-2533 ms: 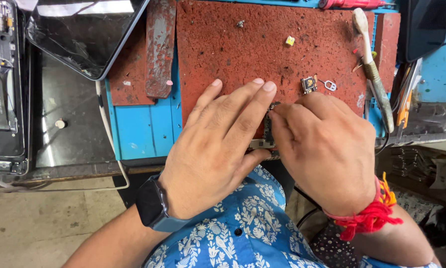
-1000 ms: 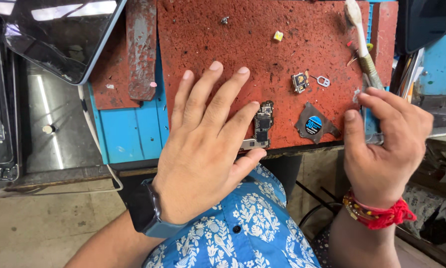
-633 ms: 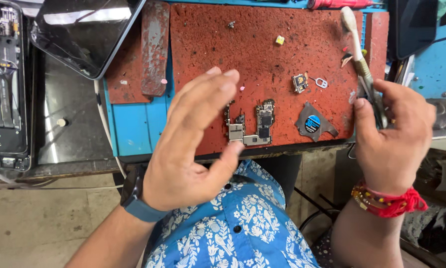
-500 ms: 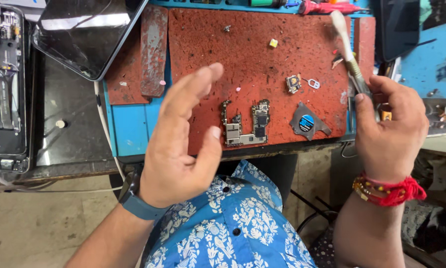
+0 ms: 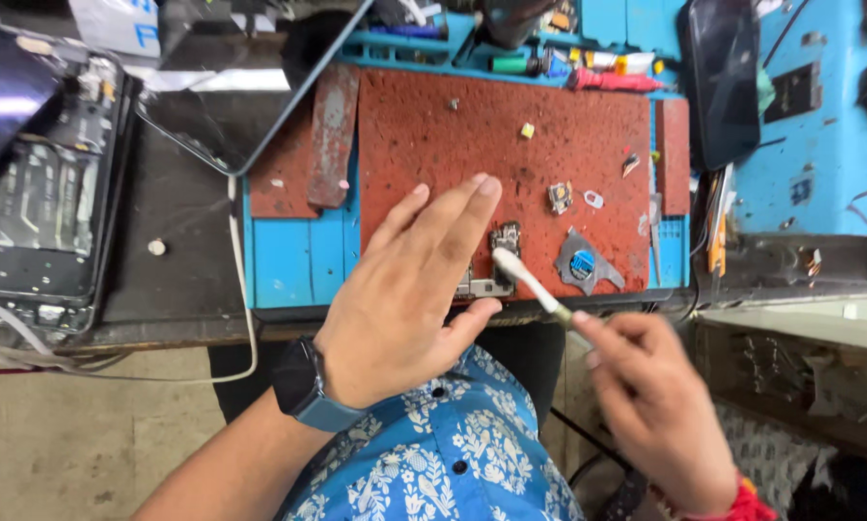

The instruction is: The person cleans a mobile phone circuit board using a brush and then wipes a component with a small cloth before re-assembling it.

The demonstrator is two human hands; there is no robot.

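Brushing looks like the step in hand: the right hand [image 5: 660,405] pinches a small white-handled brush [image 5: 530,282] between thumb and fingers, its pale tip touching or just over the small circuit board [image 5: 496,262] that lies near the front edge of the red work mat [image 5: 433,135]. The left hand [image 5: 409,289] is spread open and flat, holding nothing, its fingers beside the board and partly hiding it; whether it presses the mat I cannot tell. By my judgement the next stroke calls for a light, short sweep with the board kept steady. Just right of the board lies a grey shield plate with a blue disc [image 5: 582,264], and a little square chip [image 5: 560,197] and a yellow bit [image 5: 527,129] sit further back, loose enough to be flicked away. On the bench to the left lie a dark glass screen [image 5: 231,125] and an opened phone [image 5: 38,212], well apart
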